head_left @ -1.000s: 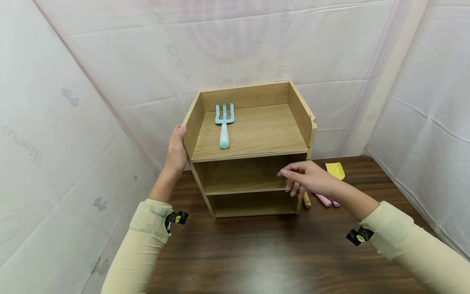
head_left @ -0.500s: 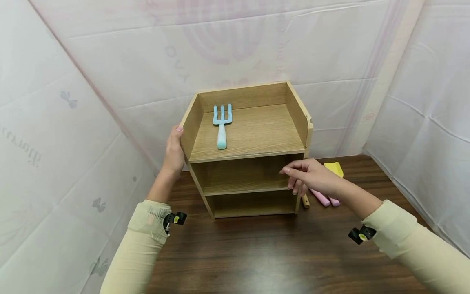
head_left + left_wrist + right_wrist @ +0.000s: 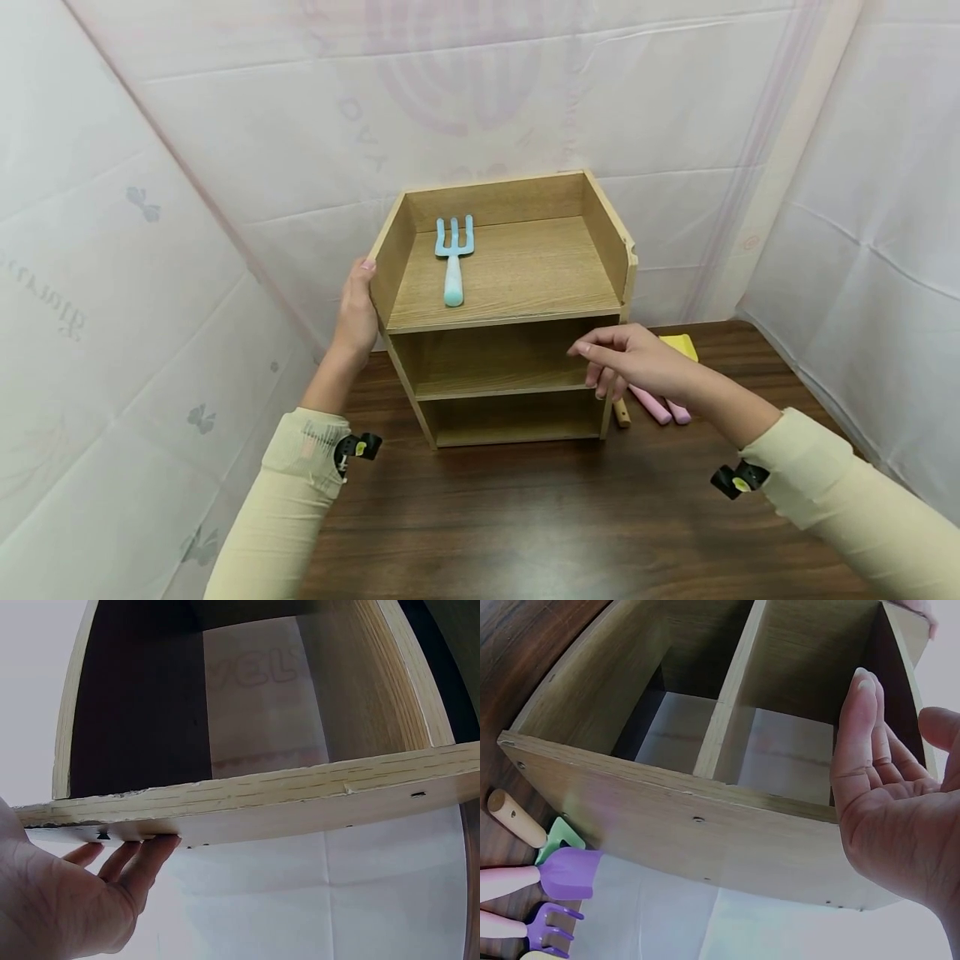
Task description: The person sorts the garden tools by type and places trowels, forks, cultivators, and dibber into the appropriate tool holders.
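Note:
A light wooden shelf unit (image 3: 517,317) with an open top and two compartments below stands on the dark table. On its top board lies a light-blue toy garden fork (image 3: 453,260), prongs toward the back. My left hand (image 3: 356,312) holds the unit's left side panel, the thumb at its upper edge. In the left wrist view the fingers (image 3: 154,862) touch the panel's outer face. My right hand (image 3: 637,362) hovers in front of the middle compartment's right end, fingers loosely bent and nothing in them. The right wrist view shows the right hand's palm (image 3: 900,825) near the side panel.
Right of the unit lie a wooden-handled green tool (image 3: 559,838), a purple trowel (image 3: 570,874) and a purple fork (image 3: 547,926), both pink-handled, and a yellow scoop (image 3: 682,346). White sheeting (image 3: 480,100) hangs close behind and at both sides.
The head view has shifted slightly. My right hand now covers a little more of the yellow scoop; the left hand and the blue fork keep their places on the unit.

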### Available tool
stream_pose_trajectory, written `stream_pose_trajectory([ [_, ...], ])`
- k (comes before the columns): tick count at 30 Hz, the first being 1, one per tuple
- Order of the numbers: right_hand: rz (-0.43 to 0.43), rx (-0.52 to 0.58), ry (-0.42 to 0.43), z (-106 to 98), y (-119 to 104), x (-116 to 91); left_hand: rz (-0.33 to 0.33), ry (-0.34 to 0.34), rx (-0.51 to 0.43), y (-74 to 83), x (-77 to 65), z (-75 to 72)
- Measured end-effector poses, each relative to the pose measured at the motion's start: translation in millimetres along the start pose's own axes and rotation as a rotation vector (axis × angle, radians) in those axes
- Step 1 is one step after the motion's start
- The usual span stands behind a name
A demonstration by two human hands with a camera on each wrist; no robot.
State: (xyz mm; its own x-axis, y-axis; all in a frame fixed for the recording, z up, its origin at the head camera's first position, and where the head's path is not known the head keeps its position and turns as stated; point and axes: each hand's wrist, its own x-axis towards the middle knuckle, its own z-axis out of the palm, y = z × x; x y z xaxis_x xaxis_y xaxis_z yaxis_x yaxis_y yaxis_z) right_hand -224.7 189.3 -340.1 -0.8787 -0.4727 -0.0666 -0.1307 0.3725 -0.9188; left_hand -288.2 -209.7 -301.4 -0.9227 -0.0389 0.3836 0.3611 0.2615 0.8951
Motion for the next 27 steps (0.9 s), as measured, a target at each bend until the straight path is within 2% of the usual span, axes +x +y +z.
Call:
stream_pose_trajectory([
  [13,-0.007,-0.003,0.016,-6.7,-2.3,-0.4,0.006,-0.008,-0.002,1.8,0.8,7.1],
  [27,0.001,-0.015,0.006,-3.9,-2.1,3.2,0.012,-0.009,0.001,1.1,2.5,7.9],
])
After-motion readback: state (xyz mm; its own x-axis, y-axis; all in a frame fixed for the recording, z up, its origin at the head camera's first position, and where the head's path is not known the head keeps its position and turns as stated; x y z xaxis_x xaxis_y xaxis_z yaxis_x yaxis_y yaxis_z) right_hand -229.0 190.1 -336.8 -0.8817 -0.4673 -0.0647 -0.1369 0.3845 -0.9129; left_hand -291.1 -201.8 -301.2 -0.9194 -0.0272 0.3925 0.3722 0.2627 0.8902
